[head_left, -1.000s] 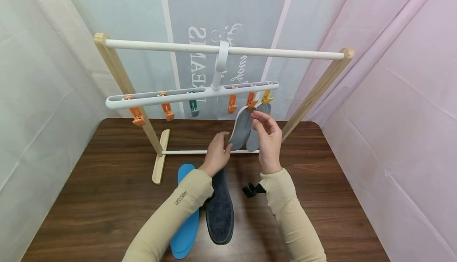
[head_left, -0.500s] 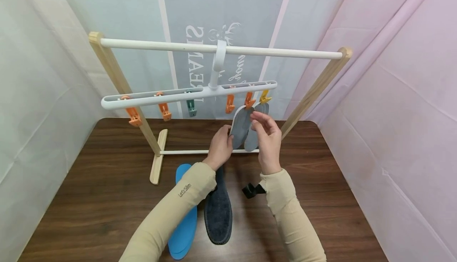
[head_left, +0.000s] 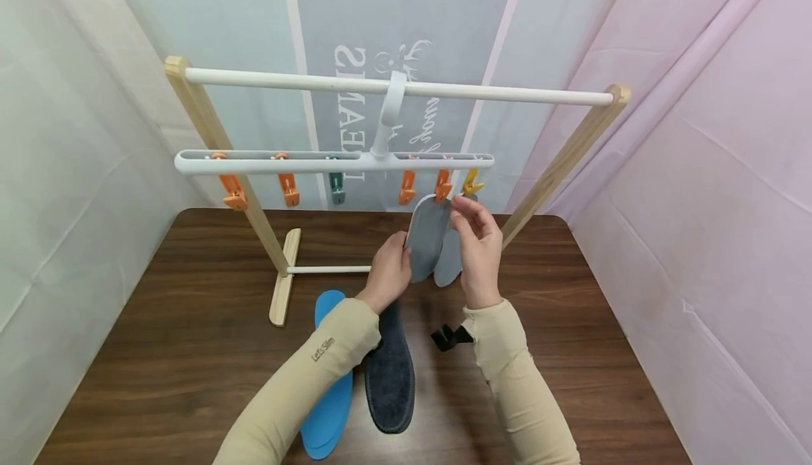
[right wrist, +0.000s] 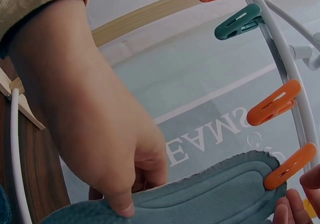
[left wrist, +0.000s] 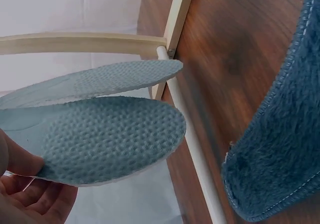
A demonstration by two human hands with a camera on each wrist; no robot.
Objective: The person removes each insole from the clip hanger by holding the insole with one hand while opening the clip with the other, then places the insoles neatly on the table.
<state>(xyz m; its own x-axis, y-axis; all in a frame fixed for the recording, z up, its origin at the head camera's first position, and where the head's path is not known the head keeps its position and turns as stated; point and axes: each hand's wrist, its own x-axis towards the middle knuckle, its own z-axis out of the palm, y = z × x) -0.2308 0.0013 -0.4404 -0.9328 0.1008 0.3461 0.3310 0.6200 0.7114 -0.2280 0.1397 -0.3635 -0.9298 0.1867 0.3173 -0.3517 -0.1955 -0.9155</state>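
A grey insole (head_left: 426, 243) hangs by one end from an orange clip (head_left: 443, 187) of the white hanger (head_left: 273, 164). My left hand (head_left: 388, 273) pinches its left edge, thumb on the near face, fingers behind; the left wrist view shows the dimpled surface of this insole (left wrist: 115, 139). My right hand (head_left: 480, 253) is at the insole's upper right edge, just below the clip, its fingers loosely bent and thumb apart from them. Behind it, a second grey insole (head_left: 447, 262) hangs under a yellow clip (head_left: 471, 182), partly hidden by the right hand.
The hanger hooks over the white top rod (head_left: 285, 81) of a wooden rack (head_left: 558, 162). More orange clips (head_left: 288, 189) and a green clip (head_left: 337, 187) hang from it. A dark fuzzy insole (head_left: 390, 380) and a blue insole (head_left: 330, 408) lie on the wooden table (head_left: 158, 352).
The hanger's bar has turned, its left end nearer level with the right. The front insole's lower end has come down slightly, and the left hand has shifted its hold along the edge.
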